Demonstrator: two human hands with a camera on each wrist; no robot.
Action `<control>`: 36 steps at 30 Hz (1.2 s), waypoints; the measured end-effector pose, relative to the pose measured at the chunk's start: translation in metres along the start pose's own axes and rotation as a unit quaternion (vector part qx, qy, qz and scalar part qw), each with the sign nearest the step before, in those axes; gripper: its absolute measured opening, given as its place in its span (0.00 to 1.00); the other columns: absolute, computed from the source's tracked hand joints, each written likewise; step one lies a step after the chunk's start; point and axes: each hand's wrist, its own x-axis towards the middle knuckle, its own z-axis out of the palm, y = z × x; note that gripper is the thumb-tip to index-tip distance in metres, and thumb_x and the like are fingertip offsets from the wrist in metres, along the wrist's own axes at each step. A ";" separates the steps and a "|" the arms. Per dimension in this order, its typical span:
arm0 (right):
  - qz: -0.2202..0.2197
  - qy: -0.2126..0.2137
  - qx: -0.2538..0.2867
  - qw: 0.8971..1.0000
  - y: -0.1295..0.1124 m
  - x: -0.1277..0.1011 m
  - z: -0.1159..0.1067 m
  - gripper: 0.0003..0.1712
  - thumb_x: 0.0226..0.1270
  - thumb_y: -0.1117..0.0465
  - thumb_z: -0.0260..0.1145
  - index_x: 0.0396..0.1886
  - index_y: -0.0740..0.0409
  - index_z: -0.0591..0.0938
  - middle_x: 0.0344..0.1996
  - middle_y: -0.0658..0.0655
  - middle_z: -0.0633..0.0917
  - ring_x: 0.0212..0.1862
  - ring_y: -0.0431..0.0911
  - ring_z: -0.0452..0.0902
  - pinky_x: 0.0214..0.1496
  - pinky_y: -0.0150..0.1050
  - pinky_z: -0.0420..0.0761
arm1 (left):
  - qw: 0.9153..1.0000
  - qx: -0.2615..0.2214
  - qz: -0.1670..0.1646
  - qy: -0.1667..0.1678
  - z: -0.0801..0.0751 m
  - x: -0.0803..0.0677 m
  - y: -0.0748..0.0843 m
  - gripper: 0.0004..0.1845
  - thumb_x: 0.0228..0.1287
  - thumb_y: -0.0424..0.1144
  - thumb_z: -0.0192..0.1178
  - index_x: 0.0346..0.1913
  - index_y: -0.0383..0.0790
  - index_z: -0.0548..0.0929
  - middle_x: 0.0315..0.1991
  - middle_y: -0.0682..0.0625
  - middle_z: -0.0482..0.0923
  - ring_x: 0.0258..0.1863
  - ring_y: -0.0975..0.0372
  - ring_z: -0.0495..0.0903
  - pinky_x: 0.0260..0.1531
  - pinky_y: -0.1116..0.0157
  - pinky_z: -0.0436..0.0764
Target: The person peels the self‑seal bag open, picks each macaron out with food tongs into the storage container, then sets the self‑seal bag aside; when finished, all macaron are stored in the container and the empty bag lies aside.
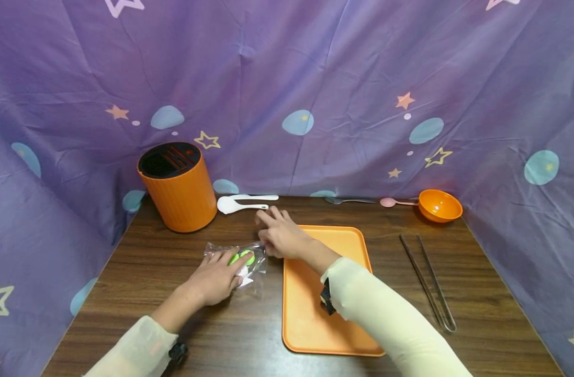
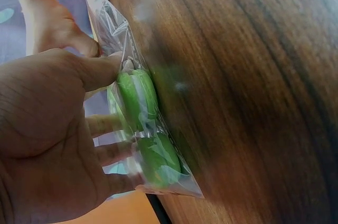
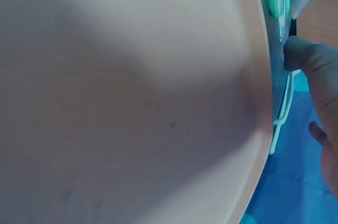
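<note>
A: Where the head camera looks down on the tabletop [image 1: 183,335], what do the hands have?

B: A clear plastic bag [image 1: 239,262] with green round pieces [image 1: 243,256] inside lies left of the orange tray [image 1: 315,314], toward the middle of the tabletop. The left hand [image 1: 216,277] rests on it with fingers spread over the green pieces. The right hand [image 1: 279,235] pinches the bag's right end, index finger stretched out toward the far edge.

A: And around them?

B: An orange cylindrical holder [image 1: 176,188] stands at the far left corner, two white spoons [image 1: 242,203] beside it. Along the far edge lie a fork [image 1: 348,200] and a pink spoon [image 1: 395,202]; an orange bowl [image 1: 439,205] sits at the far right corner. Metal tongs [image 1: 428,283] lie near the right edge.

A: Does the left wrist view add anything?

B: It shows the grip closely: the thumb [image 2: 100,71] presses on one side of the bag [image 2: 113,28], the fingers [image 2: 105,152] lie behind the film, and two green pieces [image 2: 150,134] sit between them, the bag touching the wood. The other hand [image 2: 50,28] holds the far end.

A: The right wrist view?

B: Mostly the tray's pale surface [image 3: 132,97], blurred. At its right rim a fingertip [image 3: 298,55] meets the bag's edge [image 3: 277,2], a little green showing through. How tightly it pinches, I cannot tell there.
</note>
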 end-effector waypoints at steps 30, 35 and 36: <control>0.039 -0.088 0.163 0.982 -0.009 0.006 0.002 0.25 0.47 0.85 0.66 0.41 0.56 0.84 0.45 0.56 0.86 0.49 0.50 0.88 0.50 0.34 0.90 | 1.000 -0.002 0.004 0.000 -0.001 -0.001 0.001 0.32 0.86 0.42 0.57 0.87 0.50 0.66 0.86 0.31 0.61 0.83 0.30 0.63 0.81 0.26 0.59; 0.037 -0.099 0.134 0.985 -0.009 0.007 0.001 0.23 0.51 0.83 0.69 0.39 0.52 0.81 0.49 0.59 0.87 0.56 0.55 0.87 0.54 0.43 0.91 | 1.000 0.000 0.004 0.000 -0.002 -0.002 0.001 0.32 0.86 0.42 0.57 0.87 0.50 0.66 0.86 0.30 0.60 0.83 0.30 0.63 0.82 0.26 0.60; 0.035 -0.100 0.133 0.985 -0.009 0.006 0.001 0.24 0.52 0.82 0.69 0.40 0.52 0.81 0.50 0.59 0.86 0.56 0.55 0.87 0.54 0.44 0.91 | 1.000 0.000 0.005 0.000 -0.002 -0.002 0.001 0.32 0.86 0.42 0.57 0.87 0.49 0.66 0.86 0.30 0.60 0.83 0.30 0.63 0.82 0.26 0.60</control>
